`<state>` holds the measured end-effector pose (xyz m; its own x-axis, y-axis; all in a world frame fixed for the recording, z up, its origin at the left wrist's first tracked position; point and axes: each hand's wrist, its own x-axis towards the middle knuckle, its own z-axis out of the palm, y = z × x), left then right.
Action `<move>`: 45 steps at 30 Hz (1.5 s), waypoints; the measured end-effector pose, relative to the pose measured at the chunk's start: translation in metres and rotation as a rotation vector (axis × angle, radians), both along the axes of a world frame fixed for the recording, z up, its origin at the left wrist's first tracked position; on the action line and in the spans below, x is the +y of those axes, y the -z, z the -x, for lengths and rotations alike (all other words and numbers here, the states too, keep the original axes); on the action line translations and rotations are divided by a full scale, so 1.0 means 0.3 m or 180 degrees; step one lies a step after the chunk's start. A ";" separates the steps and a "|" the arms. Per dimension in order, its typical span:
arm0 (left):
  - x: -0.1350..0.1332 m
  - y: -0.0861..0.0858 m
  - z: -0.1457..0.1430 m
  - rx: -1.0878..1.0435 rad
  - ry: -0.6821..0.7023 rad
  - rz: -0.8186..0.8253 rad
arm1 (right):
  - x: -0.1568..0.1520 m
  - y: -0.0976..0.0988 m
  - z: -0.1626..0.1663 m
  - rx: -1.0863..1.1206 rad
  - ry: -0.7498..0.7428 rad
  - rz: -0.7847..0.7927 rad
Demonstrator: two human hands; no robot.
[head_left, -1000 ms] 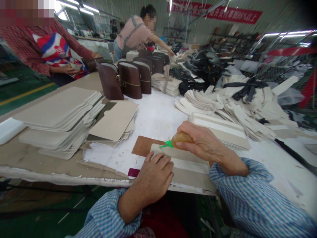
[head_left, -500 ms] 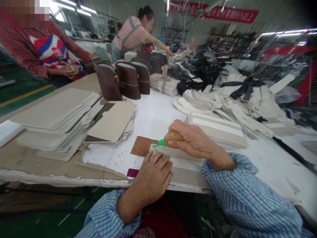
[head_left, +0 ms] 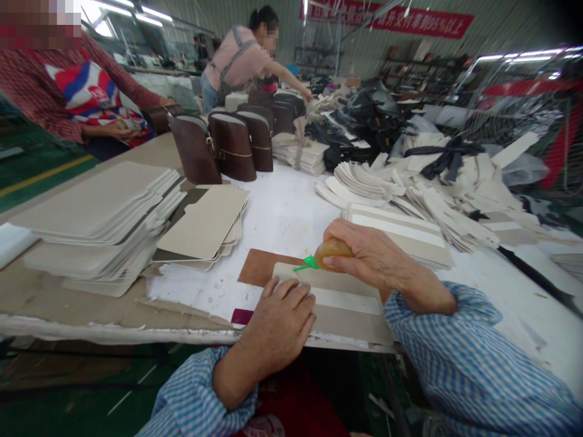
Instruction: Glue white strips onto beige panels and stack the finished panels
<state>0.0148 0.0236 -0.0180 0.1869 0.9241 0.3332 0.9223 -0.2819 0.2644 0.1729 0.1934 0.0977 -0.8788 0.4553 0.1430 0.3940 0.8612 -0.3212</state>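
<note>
My right hand [head_left: 364, 252] is wrapped round an amber squeeze bottle of glue [head_left: 334, 250] with a thin green nozzle [head_left: 306, 264]. The nozzle tip points left and down, at or just over the upper edge of a beige panel [head_left: 350, 331] with a white strip across it. My left hand [head_left: 282, 321] lies flat on the panel's left part, fingers spread and holding nothing. Beneath the panel a brown piece [head_left: 257, 267] sticks out at the left. A small purple piece [head_left: 241, 316] lies beside my left wrist.
Stacks of beige panels [head_left: 91, 200] stand at the left, with cut pieces [head_left: 204, 224] beside them. More striped panels [head_left: 401, 237] are piled at the right. Brown bags [head_left: 232, 145] stand farther back. Two co-workers [head_left: 237, 60] are across the table, one at the left and one behind.
My right hand has moved the glue bottle to the right along the panel's upper edge. My left hand stays in place on the panel. The camera view has shifted slightly.
</note>
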 end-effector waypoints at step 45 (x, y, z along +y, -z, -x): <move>0.005 -0.005 0.008 0.0033 0.0054 -0.0079 | 0.009 -0.029 -0.151 -0.0089 0.0496 0.0194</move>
<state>0.0123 0.0252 -0.0164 0.2060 0.9123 0.3539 0.9199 -0.3038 0.2478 0.2181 0.1960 0.1066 -0.8002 0.5934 0.0875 0.5306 0.7683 -0.3580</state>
